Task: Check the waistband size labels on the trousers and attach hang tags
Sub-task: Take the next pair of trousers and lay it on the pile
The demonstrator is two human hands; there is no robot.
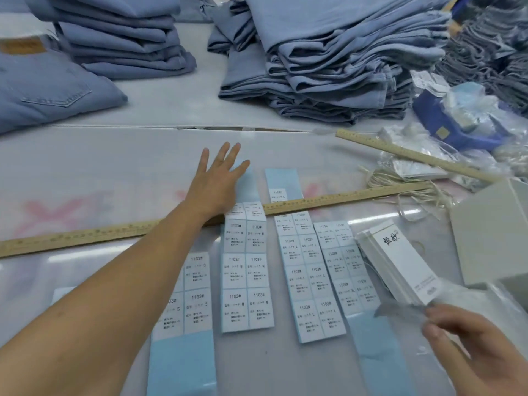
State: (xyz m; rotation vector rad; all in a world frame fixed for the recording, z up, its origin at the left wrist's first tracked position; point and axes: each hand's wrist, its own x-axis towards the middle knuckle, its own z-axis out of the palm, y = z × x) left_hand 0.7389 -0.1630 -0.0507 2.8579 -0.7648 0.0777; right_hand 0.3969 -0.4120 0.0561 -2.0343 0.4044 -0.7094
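The left hand [220, 181] lies spread flat just beyond the long wooden ruler [85, 234]. Nearer than the ruler, the right hand [468, 341] pinches clear wrap around the hang tags [400, 267], beside four sticker sheets [248, 278].

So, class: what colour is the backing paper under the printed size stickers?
Pale blue. The backing paper shows best in the head view, bare below the size stickers.

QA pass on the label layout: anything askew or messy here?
Mostly tidy. The M sticker strip has its top end curled over the long wooden ruler beside the left hand. Loose string lies tangled at the ruler's right end.
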